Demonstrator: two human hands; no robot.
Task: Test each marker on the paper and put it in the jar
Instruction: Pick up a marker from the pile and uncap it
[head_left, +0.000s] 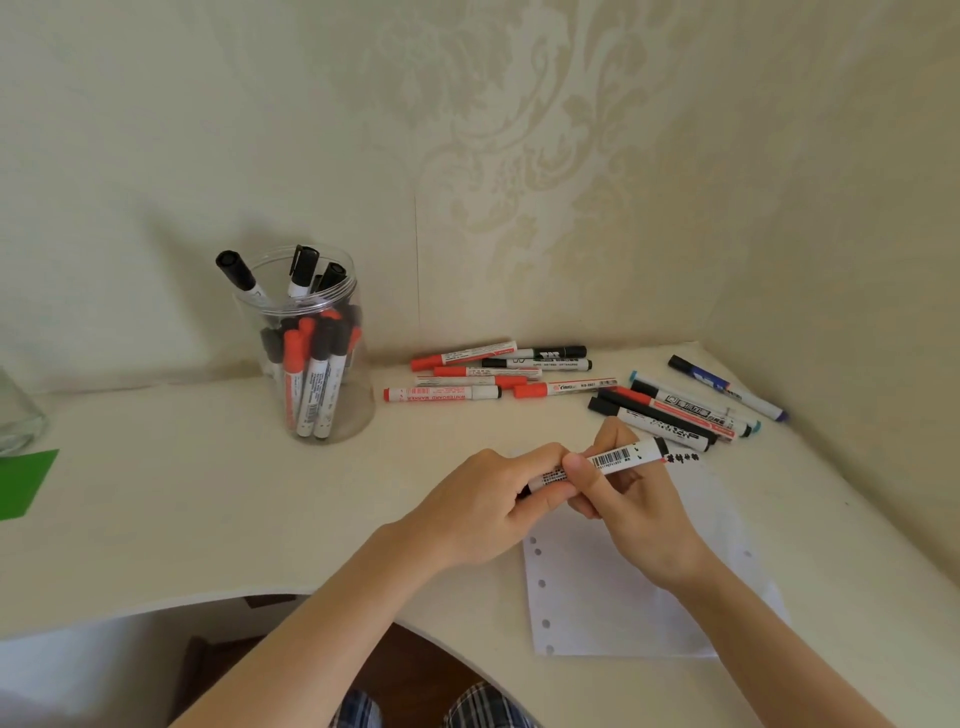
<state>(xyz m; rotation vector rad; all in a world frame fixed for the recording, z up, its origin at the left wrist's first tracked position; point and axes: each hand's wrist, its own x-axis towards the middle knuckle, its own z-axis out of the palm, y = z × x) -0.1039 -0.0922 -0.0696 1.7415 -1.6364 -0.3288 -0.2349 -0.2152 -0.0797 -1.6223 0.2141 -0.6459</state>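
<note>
Both hands grip marker (605, 461) above paper (618, 597); jar (311, 343) far left.

One loose red-capped marker (442, 393) reads "WHITEBOARD MARKER", upside down; other labels are too small.

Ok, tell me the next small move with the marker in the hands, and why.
Probably carry the marker left and drop it into the jar. Both hands grip it over the paper, its black end seems capped, and fresh marks sit beside its tip, so testing looks done.
</note>
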